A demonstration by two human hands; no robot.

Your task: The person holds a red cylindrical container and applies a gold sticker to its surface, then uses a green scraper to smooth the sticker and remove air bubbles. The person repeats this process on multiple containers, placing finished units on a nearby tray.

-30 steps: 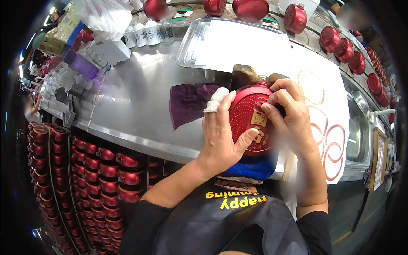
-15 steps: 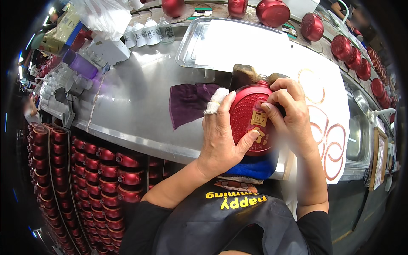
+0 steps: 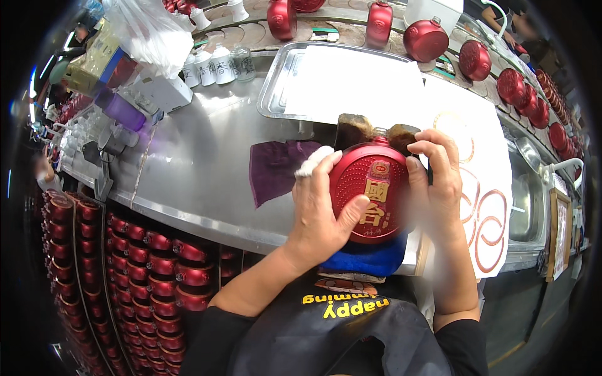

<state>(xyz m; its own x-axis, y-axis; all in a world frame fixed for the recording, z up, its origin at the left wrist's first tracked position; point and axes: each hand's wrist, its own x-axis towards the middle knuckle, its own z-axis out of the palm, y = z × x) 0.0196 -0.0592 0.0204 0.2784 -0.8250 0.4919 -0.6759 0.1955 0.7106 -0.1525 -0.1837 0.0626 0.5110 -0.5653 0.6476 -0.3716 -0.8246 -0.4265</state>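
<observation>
Left hand (image 3: 318, 214) clasps a red bottle (image 3: 374, 191), fingers spread, thumb on its face; right hand (image 3: 444, 182) curls beside it, fingers half bent, hold unclear

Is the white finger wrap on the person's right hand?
No, the white finger wrap is on a finger of the left hand, whose thumb lies on the front of the round red bottle.
</observation>
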